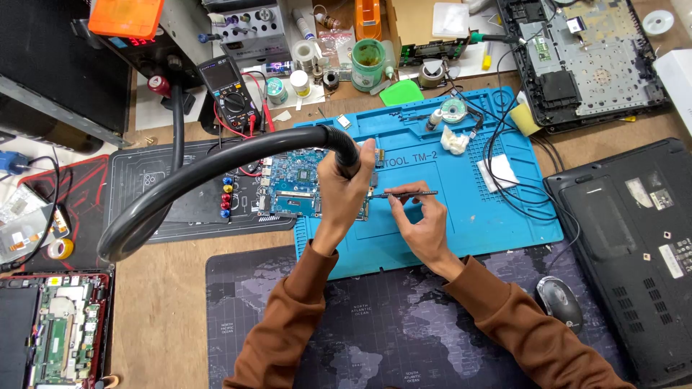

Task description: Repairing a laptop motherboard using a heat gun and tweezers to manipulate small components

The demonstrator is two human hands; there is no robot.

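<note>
Bright, even overhead light; soft shadows, sharp focus, slight edge distortion.

Red digit display (143, 41) glows on black bench unit, top left, under an orange block. Beside it, black handheld multimeter w/ grey rectangular LCD screen (220, 72), dark, readout too small to tell. Open brown cardboard box (412, 20) at top centre, white flat pad inside. Closed black laptop base, right edge of tabletop, carries white rectangular stickers (673, 258) near its right side, plus pale grey label (639, 192) & small white one higher up.
</note>
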